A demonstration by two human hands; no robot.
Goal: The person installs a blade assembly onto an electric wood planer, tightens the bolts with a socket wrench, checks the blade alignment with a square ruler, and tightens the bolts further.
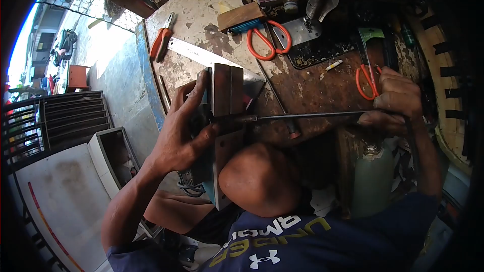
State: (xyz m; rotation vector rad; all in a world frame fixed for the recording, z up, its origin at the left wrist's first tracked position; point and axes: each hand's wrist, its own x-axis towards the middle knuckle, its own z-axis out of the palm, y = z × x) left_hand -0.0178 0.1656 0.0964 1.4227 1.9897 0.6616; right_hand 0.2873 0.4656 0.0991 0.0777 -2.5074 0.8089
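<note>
My left hand point(184, 123) is closed around the edge of a dark, bar-like metal block point(221, 90). Its thumb presses by the thicker end of a long thin metal rod point(312, 116). To the right, my right hand point(397, 95) is wrapped round the other end of that rod, which lies nearly level between the hands. What joins the rod to the block is hidden in shadow. Just below the block is my bent knee point(259, 179). Orange-handled scissors point(365, 80) lie beside my right hand.
On the worn table point(312, 90) lie orange-handled pliers point(161, 43), a steel ruler point(194, 53), a second pair of scissors point(269, 40), a wooden block point(241, 16) and a thin screwdriver point(277, 95). A black machine point(363, 0) stands behind. A greenish cylinder point(373, 176) is below right.
</note>
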